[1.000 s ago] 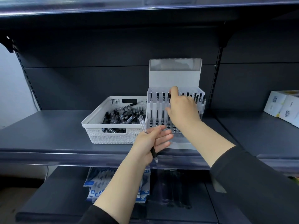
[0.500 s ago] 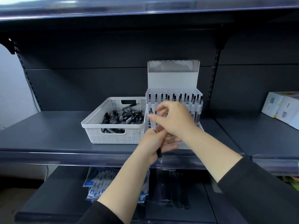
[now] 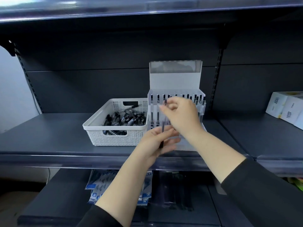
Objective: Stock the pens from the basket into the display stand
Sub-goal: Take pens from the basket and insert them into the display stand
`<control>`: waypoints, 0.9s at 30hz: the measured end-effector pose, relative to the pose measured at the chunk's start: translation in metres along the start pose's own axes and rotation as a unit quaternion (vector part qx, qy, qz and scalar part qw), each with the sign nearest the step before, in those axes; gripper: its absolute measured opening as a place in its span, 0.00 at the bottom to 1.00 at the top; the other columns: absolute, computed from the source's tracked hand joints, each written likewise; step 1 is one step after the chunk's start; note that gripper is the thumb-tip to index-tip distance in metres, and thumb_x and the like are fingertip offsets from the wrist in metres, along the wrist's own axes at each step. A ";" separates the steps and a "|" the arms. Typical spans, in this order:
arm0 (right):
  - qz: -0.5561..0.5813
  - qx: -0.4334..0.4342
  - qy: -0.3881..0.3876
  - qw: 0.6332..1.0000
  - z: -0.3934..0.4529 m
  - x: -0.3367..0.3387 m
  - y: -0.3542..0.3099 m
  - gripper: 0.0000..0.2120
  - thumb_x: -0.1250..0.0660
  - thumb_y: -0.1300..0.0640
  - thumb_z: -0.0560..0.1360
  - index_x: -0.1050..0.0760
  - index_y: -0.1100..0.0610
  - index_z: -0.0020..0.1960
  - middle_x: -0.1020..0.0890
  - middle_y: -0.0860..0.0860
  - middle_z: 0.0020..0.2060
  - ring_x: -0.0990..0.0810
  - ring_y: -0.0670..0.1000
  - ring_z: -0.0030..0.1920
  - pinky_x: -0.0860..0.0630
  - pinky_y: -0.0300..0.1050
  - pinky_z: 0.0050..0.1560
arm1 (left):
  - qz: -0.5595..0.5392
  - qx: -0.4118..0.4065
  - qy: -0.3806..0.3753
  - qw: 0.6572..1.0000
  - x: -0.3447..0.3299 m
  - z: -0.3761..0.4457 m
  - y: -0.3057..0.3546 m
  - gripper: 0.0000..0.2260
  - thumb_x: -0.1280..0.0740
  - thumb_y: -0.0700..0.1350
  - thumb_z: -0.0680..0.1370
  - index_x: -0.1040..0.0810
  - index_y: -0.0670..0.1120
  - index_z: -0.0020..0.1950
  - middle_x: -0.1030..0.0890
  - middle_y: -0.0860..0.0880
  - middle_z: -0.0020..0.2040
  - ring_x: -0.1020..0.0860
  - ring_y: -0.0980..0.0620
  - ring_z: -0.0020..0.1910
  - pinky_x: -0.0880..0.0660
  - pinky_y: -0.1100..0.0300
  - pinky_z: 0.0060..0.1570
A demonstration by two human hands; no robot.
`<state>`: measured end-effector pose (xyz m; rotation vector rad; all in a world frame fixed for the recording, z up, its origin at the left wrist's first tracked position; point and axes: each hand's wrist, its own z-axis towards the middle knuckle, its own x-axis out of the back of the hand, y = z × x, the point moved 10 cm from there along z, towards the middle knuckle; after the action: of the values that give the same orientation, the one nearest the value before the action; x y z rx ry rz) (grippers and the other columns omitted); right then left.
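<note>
Right hand [image 3: 181, 117] pinches a pen's [image 3: 164, 115] top; left hand [image 3: 158, 143] grips its lower end. Pen stands near upright just before the stand [image 3: 176, 79], near the shelf's [image 3: 49, 128] front edge. Basket [image 3: 114, 136] sits just left.

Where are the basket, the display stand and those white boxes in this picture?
basket [image 3: 114, 138]: head view, on its woven front wall.
display stand [image 3: 175, 81]: head view, on its white back panel.
white boxes [image 3: 285, 108]: head view, on a front face, at the shelf's right edge.
</note>
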<state>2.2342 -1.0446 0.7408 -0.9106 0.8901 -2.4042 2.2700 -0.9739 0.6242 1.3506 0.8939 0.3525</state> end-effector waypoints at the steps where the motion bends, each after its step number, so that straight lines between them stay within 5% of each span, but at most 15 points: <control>1: 0.028 -0.006 0.027 0.999 0.005 0.009 0.001 0.11 0.31 0.54 0.74 0.20 0.60 0.51 0.17 0.50 0.37 0.23 0.43 0.35 0.29 0.29 0.38 | -0.028 -0.002 0.012 1.000 0.007 0.001 0.001 0.03 0.33 0.40 0.76 0.22 0.43 0.49 0.15 0.47 0.44 0.16 0.52 0.40 0.19 0.61 0.37; 4: 0.110 -0.022 0.099 0.989 0.016 0.033 0.005 0.09 0.32 0.56 0.76 0.22 0.59 0.53 0.16 0.52 0.43 0.19 0.46 0.40 0.25 0.35 0.44 | -0.112 -0.008 0.050 0.992 0.026 0.001 0.002 0.05 0.36 0.43 0.78 0.24 0.42 0.51 0.15 0.45 0.45 0.16 0.51 0.40 0.19 0.61 0.38; 9: 0.115 0.016 0.170 0.979 0.023 0.051 0.001 0.01 0.33 0.57 0.76 0.24 0.52 0.47 0.19 0.45 0.37 0.19 0.45 0.40 0.23 0.37 0.43 | -0.148 0.006 0.087 0.985 0.040 -0.001 -0.003 0.12 0.41 0.47 0.81 0.22 0.41 0.50 0.15 0.46 0.41 0.16 0.51 0.37 0.19 0.60 0.38; 12: 0.049 0.038 0.144 0.988 0.027 0.041 -0.004 0.08 0.32 0.58 0.76 0.21 0.59 0.53 0.21 0.46 0.38 0.22 0.43 0.38 0.26 0.30 0.41 | -0.160 0.009 0.108 0.981 0.045 0.000 -0.005 0.11 0.40 0.46 0.80 0.22 0.41 0.48 0.15 0.45 0.39 0.16 0.51 0.36 0.20 0.60 0.37; 17: -0.043 0.077 0.088 0.992 0.025 0.017 -0.012 0.10 0.33 0.57 0.76 0.20 0.60 0.55 0.17 0.51 0.43 0.19 0.50 0.42 0.22 0.46 0.49 | -0.165 0.010 0.120 0.979 0.049 -0.001 -0.006 0.11 0.40 0.45 0.80 0.21 0.40 0.48 0.15 0.45 0.40 0.16 0.51 0.36 0.20 0.59 0.39; 22: -0.074 0.062 0.066 0.993 0.026 0.009 -0.005 0.10 0.33 0.57 0.75 0.20 0.59 0.55 0.17 0.51 0.42 0.19 0.52 0.43 0.22 0.50 0.50 | -0.162 0.011 0.122 0.979 0.049 -0.001 -0.006 0.11 0.41 0.45 0.80 0.21 0.40 0.48 0.15 0.45 0.39 0.16 0.51 0.36 0.20 0.60 0.38; 27: -0.172 0.057 0.026 0.983 0.028 0.000 -0.005 0.15 0.35 0.53 0.77 0.26 0.52 0.63 0.16 0.46 0.46 0.21 0.51 0.47 0.27 0.43 0.46 | -0.153 0.009 0.124 0.980 0.050 -0.001 -0.006 0.12 0.41 0.45 0.80 0.21 0.40 0.48 0.15 0.45 0.40 0.16 0.51 0.38 0.19 0.60 0.40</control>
<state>2.2529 -1.0527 0.7604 -1.0319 0.6460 -2.7510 2.2989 -0.9402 0.6013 1.1780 1.2980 0.2776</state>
